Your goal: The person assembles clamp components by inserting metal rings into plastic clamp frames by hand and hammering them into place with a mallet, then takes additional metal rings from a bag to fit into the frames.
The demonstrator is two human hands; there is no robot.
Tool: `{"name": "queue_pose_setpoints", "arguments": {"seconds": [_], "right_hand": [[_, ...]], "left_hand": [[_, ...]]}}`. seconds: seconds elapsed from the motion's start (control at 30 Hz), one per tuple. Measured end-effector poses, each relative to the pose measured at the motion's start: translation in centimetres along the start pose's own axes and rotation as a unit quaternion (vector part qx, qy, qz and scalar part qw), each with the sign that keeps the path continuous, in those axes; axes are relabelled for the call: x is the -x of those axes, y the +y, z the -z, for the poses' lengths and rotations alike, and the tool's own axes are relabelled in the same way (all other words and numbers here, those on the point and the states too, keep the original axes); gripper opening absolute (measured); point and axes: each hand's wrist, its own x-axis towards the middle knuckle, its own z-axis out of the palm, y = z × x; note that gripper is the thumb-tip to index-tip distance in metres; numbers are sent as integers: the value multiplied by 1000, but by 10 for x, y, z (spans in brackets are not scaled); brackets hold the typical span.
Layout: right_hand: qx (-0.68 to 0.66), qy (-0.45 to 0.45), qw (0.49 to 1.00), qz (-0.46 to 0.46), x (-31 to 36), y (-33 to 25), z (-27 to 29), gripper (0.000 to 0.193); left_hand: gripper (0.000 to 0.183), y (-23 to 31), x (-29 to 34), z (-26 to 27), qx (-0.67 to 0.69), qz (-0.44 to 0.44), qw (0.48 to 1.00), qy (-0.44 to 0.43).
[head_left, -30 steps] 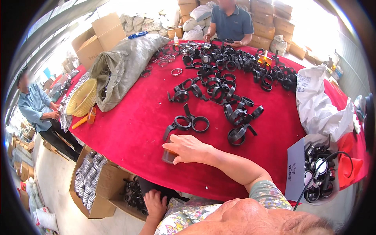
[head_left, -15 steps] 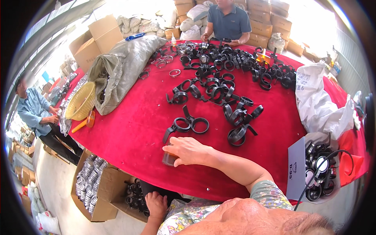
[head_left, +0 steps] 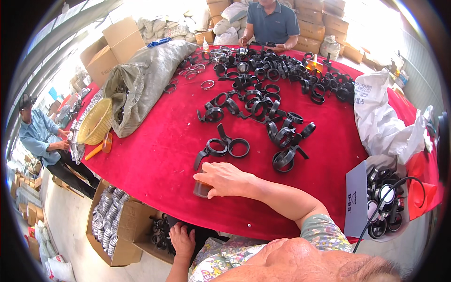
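My right hand (head_left: 226,180) rests on the red-covered table near its front edge. Its fingers are closed round a small amber-brown, see-through block (head_left: 202,189), partly hidden under the palm. Just beyond the fingers lie black plastic ring clamps (head_left: 238,147) with flat tails, and another black clamp (head_left: 283,160) sits to the right. My left hand (head_left: 182,239) lies below the table edge on my dark-trousered leg, fingers apart and holding nothing.
A pile of black clamps (head_left: 277,66) covers the far table, with silver rings (head_left: 207,84) beside it. A grey sack (head_left: 150,80) and yellow basket (head_left: 97,124) stand left. A box of parts (head_left: 355,202) is right. Two people work nearby.
The view has shifted slightly. My right hand stays on the amber-brown block at about the same place, while my left hand has moved slightly up along my leg.
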Motion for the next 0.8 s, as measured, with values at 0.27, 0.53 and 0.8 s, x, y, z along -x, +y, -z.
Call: {"name": "queue_pose_setpoints", "arguments": {"seconds": [0.27,0.53,0.8], "right_hand": [[-9,0,1000,-4,1,1,0,64],[3,-8,1000,-5,0,0,0,65],[-2,-3,1000,-5,1,0,4,65]], "left_hand": [[19,2,-6,0,-9,-7,1000,-2],[21,13,7,-8,-5,-50,999,-10],[24,9,1,-6,22,-14,999,32]]}}
